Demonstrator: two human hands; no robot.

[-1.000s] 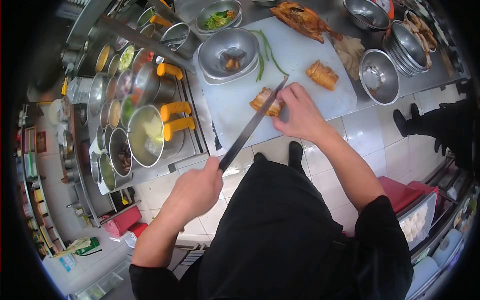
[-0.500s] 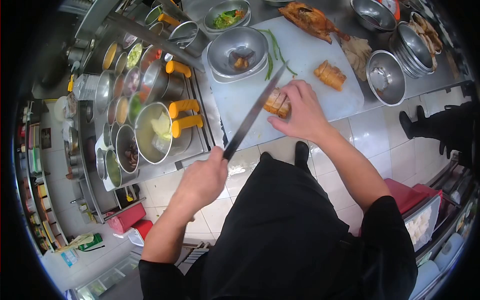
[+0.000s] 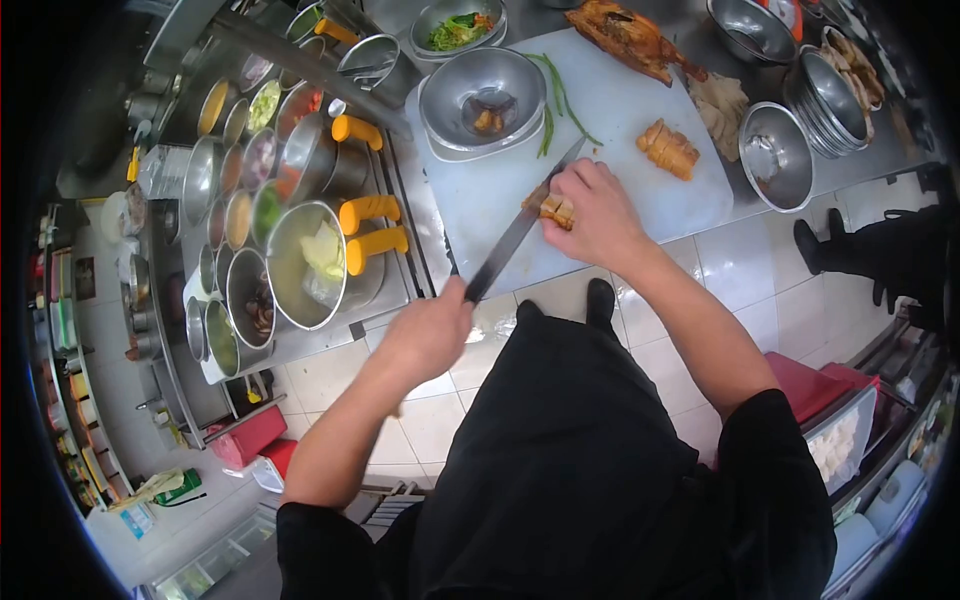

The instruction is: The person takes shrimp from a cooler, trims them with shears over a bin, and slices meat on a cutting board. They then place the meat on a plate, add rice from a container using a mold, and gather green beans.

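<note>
My left hand is closed round the handle of a long knife. The blade points up and to the right, its upper part against the left side of a sliced piece of brown meat. My right hand has its fingers curled over this meat and partly hides it. Both are on the white cutting board. Another sliced piece lies to the right, and green stalks lie above. A metal bowl with brown bits stands at the upper left of the board.
A roasted bird lies at the board's top edge. Metal bowls stand at the right. On the left are several ingredient containers and yellow handles. A person in dark clothes stands at the far right.
The knife and my left hand have moved slightly right, bringing the blade against the meat. My right hand's fingers and thumb have drawn closer together over the meat.
</note>
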